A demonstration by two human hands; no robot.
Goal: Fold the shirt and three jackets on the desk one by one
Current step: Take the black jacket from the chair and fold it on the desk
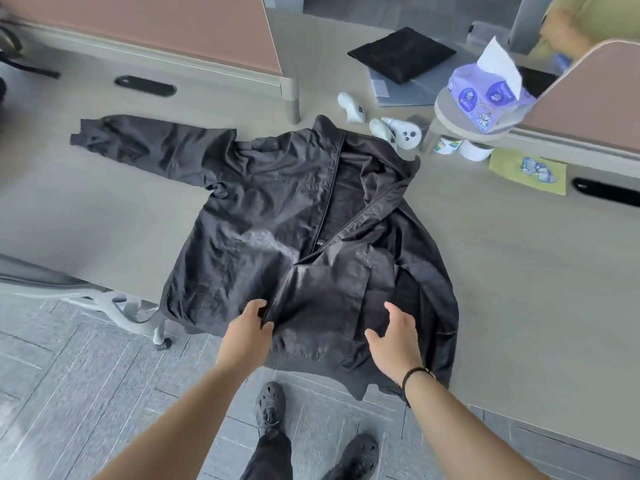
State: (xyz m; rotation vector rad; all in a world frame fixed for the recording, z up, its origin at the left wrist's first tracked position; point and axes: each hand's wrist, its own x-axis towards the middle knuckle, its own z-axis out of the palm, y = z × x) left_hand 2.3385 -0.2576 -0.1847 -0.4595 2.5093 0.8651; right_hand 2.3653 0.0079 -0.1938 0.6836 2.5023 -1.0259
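I see the jacket (294, 237) lying collar-up at frame centre; left hand (247, 329) pinches its hem, right hand (394, 344) hovers spread beside.

Far side of desk: pack of tissues (485, 95) w/ one white sheet sticking up, perched on a round grey stand (464, 124); two white cups (462, 148) under it, yellow-green card (528, 171) just beside. Three white VR controllers (381, 123) lie near stand, w/ a folded black cloth (401, 53) on a grey folder (405, 90) behind them. Brown partition panels (156, 26) at back, oval cable slots (145, 85) in desktop, grey chair base (114, 306) on tiled floor at left.
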